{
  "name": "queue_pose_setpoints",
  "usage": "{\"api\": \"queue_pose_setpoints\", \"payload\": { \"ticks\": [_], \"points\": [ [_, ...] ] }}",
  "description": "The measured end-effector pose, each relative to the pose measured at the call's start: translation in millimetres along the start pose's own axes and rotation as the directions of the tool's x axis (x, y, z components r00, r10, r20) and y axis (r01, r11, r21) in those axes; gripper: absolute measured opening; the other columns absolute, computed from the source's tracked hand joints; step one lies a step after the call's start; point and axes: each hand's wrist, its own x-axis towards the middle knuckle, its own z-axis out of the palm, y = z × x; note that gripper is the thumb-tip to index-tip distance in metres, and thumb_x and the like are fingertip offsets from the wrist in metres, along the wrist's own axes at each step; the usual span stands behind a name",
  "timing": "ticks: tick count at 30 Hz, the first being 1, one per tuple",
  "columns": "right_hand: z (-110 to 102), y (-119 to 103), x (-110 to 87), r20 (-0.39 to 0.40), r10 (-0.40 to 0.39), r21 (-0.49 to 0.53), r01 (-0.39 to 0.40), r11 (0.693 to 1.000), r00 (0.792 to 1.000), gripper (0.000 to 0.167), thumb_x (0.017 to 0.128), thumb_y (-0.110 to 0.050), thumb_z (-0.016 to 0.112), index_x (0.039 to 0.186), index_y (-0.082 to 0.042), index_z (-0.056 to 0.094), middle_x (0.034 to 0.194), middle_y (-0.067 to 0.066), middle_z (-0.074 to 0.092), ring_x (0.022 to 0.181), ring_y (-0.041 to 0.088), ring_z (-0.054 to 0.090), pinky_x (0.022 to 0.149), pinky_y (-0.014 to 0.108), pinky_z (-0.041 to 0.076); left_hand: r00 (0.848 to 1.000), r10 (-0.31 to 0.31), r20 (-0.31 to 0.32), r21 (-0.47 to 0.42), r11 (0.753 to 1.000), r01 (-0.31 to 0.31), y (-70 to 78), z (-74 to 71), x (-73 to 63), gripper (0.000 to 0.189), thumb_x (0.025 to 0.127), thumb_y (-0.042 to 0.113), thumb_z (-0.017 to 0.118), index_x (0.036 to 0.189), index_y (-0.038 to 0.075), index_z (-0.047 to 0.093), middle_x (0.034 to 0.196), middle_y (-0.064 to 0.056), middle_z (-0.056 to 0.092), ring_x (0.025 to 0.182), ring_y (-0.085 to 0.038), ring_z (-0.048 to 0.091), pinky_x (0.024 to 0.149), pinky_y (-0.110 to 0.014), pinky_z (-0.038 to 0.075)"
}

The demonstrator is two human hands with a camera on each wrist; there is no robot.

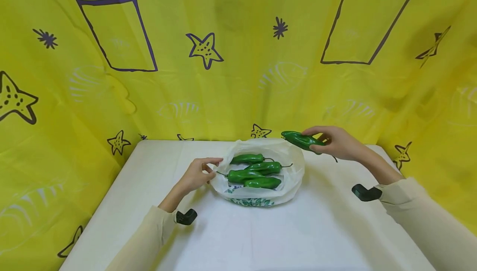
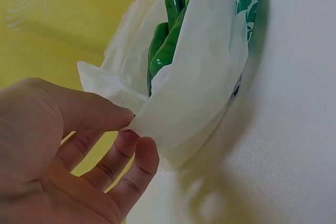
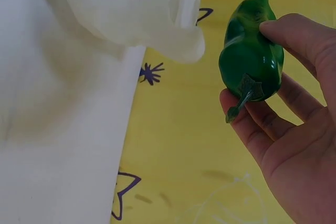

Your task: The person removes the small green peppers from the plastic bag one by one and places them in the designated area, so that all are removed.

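A whitish plastic bag (image 1: 294,180) with green leaf print lies on the table, its mouth spread wide. Several green peppers (image 1: 262,183) with thin stems lie inside it. My left hand (image 1: 196,174) pinches the bag's left rim between thumb and fingers, as the left wrist view shows up close with the bag wall (image 2: 194,93) drawn out. Above the bag's right rim, my right hand (image 1: 340,142) holds one green pepper (image 1: 298,139) in the air. In the right wrist view that pepper (image 3: 252,51) sits between thumb and fingers, its stem toward the camera.
The white table (image 1: 238,238) reaches back to a yellow curtain (image 1: 238,89) printed with stars, fish and frames, which also hangs along both sides. A dark device is strapped at each wrist, over pale sleeves (image 1: 421,213).
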Motion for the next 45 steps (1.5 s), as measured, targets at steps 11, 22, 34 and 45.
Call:
{"api": "queue_pose_setpoints", "payload": {
  "ticks": [11, 22, 34, 45],
  "points": [
    [-8.8, 19.2, -24.8, -0.037, 0.026, 0.002, -0.026, 1.0, 0.999, 0.044, 0.095, -0.011, 0.074, 0.137, -0.004, 0.063, 0.129, 0.024, 0.063, 0.092, 0.028, 0.068, 0.065, 0.029, 0.055, 0.999, 0.035, -0.004, -0.02, 0.999, -0.035, -0.6, 0.2, 2.1, 0.05, 0.089, -0.011, 0.063, 0.136, 0.004, 0.066, 0.119, -0.015, 0.066, 0.079, -0.018, 0.062, 0.059, -0.033, 0.055],
    [-5.6, 41.5, -43.5, -0.067, 0.086, 0.0, -0.086, 0.996, 0.994, 0.045, 0.097, -0.014, 0.072, 0.139, -0.004, 0.062, 0.13, 0.024, 0.062, 0.093, 0.028, 0.067, 0.065, 0.03, 0.056, 0.998, 0.065, -0.002, -0.048, 0.997, -0.065, -2.8, 0.5, 2.5, 0.051, 0.088, -0.014, 0.061, 0.136, 0.002, 0.066, 0.119, -0.017, 0.066, 0.082, -0.021, 0.063, 0.063, -0.044, 0.058],
    [0.8, 65.4, -58.9, -0.082, 0.155, 0.002, -0.156, 0.988, 0.984, 0.048, 0.098, -0.022, 0.071, 0.142, -0.007, 0.061, 0.133, 0.026, 0.061, 0.095, 0.028, 0.067, 0.066, 0.03, 0.055, 0.996, 0.084, 0.007, 0.019, 0.996, -0.084, 2.7, 2.0, 3.6, 0.052, 0.087, -0.011, 0.065, 0.136, 0.007, 0.067, 0.121, -0.016, 0.065, 0.079, -0.017, 0.059, 0.059, -0.029, 0.054],
    [12.7, 83.4, -69.3, -0.097, 0.155, 0.004, -0.155, 0.988, 0.983, 0.047, 0.097, -0.02, 0.073, 0.14, -0.005, 0.061, 0.134, 0.025, 0.061, 0.096, 0.028, 0.068, 0.071, 0.027, 0.057, 0.99, 0.126, -0.058, 0.137, 0.984, -0.117, 4.9, 7.6, 11.8, 0.049, 0.087, -0.005, 0.072, 0.134, 0.007, 0.068, 0.115, -0.014, 0.07, 0.076, -0.015, 0.058, 0.059, -0.024, 0.046]
  ]
}}
